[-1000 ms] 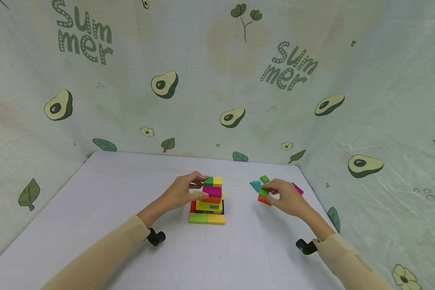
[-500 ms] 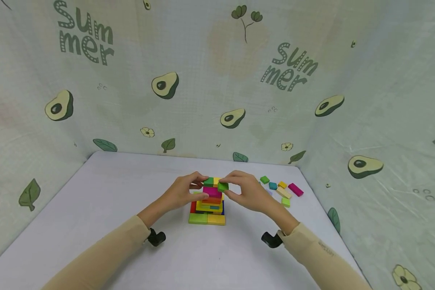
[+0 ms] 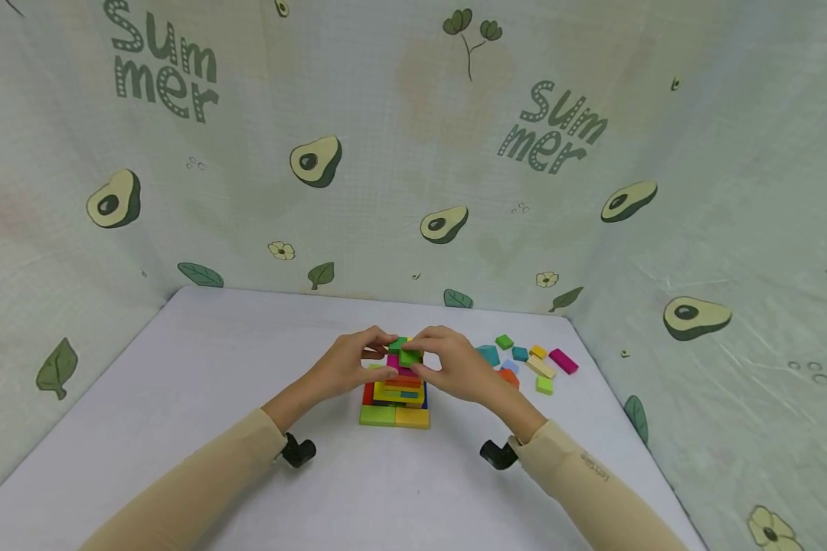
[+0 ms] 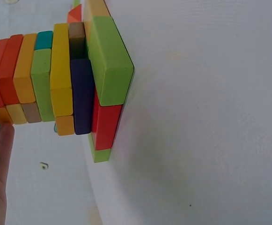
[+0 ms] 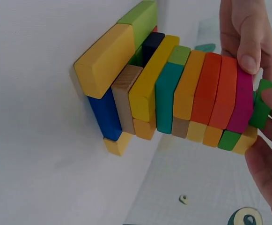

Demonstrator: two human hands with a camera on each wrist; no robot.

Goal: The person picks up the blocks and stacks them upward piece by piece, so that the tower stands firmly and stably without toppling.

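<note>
A tower of colourful wooden blocks (image 3: 402, 396) stands on the white table, its layers also plain in the left wrist view. At the tower's upper left, my left hand (image 3: 347, 363) touches the sides, its thumb by the magenta block (image 5: 241, 103) and its extended fingers (image 4: 2, 150) along the other side. My right hand (image 3: 451, 362) pinches a small green block (image 3: 410, 358) at the front of the tower's top. In the right wrist view that green block (image 5: 261, 104) lies against the magenta layer, a right fingertip beside the yellow top block (image 5: 246, 140).
Loose blocks lie at the right: a magenta one (image 3: 563, 360), a lime one (image 3: 544, 385), a cream one (image 3: 540, 367), a teal one (image 3: 488, 355) and an orange-red one (image 3: 508, 378). A printed cloth (image 3: 372, 252) hangs behind the table.
My right hand has carried the green block from the loose blocks leftward to the tower's top. The orange-red block now lies among the loose pieces. The left hand has stayed in place.
</note>
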